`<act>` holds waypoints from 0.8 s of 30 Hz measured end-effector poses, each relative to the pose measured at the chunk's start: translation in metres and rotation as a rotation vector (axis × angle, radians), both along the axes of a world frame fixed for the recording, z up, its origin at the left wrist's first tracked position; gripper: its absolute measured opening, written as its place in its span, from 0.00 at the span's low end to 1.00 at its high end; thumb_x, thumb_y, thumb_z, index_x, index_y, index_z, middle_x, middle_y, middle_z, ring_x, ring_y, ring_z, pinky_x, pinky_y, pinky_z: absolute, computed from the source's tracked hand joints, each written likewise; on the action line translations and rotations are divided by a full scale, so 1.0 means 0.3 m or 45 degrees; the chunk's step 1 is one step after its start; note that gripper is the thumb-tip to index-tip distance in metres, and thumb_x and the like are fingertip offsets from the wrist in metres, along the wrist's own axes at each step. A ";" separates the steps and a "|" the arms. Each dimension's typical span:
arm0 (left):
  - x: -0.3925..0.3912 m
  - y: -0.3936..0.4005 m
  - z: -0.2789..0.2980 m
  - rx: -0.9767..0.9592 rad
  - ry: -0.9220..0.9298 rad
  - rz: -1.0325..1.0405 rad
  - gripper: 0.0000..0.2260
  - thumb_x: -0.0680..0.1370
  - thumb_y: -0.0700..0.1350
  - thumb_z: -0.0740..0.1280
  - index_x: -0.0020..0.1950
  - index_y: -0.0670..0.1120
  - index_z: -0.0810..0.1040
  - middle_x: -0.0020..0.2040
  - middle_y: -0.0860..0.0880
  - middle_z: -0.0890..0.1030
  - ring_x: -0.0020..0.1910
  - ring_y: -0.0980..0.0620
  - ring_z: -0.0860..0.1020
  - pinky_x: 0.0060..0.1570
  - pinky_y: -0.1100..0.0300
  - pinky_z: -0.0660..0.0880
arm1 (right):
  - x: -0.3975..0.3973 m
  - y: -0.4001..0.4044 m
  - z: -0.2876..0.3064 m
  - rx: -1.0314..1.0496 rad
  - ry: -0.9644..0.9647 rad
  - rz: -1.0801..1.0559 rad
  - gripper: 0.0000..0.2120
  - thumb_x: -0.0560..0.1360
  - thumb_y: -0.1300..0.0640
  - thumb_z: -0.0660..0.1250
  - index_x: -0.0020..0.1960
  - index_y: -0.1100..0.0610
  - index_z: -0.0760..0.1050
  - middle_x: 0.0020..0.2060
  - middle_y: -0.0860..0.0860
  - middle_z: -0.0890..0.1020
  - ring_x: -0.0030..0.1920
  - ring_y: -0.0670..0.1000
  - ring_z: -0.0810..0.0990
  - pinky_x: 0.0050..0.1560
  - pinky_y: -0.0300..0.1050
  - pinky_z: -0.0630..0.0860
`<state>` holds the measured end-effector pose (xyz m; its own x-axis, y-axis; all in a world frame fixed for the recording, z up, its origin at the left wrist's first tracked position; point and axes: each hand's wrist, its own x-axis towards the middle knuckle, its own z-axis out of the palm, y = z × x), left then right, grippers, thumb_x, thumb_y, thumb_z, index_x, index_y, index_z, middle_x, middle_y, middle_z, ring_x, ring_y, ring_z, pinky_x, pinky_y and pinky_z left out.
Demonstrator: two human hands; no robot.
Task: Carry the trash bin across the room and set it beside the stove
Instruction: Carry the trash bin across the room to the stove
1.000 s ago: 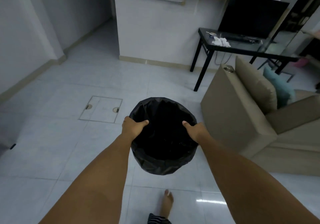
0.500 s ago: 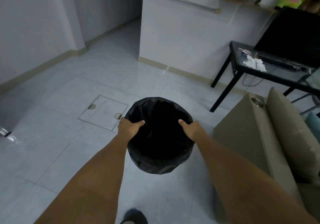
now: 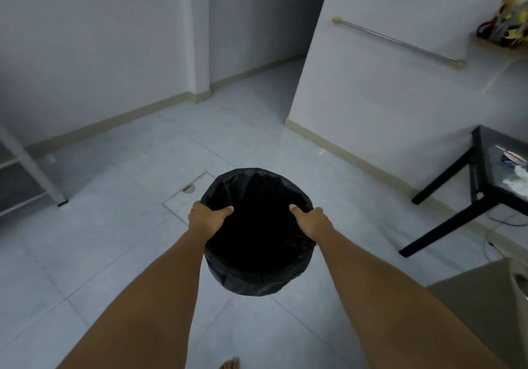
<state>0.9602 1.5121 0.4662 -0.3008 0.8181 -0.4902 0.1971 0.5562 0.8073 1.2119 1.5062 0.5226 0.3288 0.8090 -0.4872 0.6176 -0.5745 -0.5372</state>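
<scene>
A round trash bin [image 3: 257,243] lined with a black plastic bag hangs in the air in front of me, over the tiled floor. My left hand [image 3: 207,218] grips its left rim, thumb inside. On the opposite rim my right hand [image 3: 310,220] holds it the same way. The bin's inside looks dark, and I cannot make out any contents. No stove is in view.
A floor hatch [image 3: 188,197] lies just beyond the bin. A black glass-topped table [image 3: 483,186] stands at the right, a beige sofa corner [image 3: 480,308] at lower right. A white rack leg [image 3: 37,174] is at the left. A hallway [image 3: 257,77] opens straight ahead.
The view has swung left while I walk: the sofa and table slid toward the right edge, the hallway moved to the centre. Both hands kept their hold on the bin.
</scene>
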 end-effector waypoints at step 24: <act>-0.269 0.456 0.007 -0.003 0.017 0.854 0.45 0.66 0.59 0.78 0.74 0.38 0.64 0.70 0.37 0.74 0.68 0.34 0.75 0.67 0.39 0.73 | -0.449 1.000 -0.016 -0.052 -0.006 0.868 0.44 0.74 0.33 0.63 0.76 0.63 0.56 0.71 0.62 0.70 0.69 0.64 0.72 0.67 0.57 0.71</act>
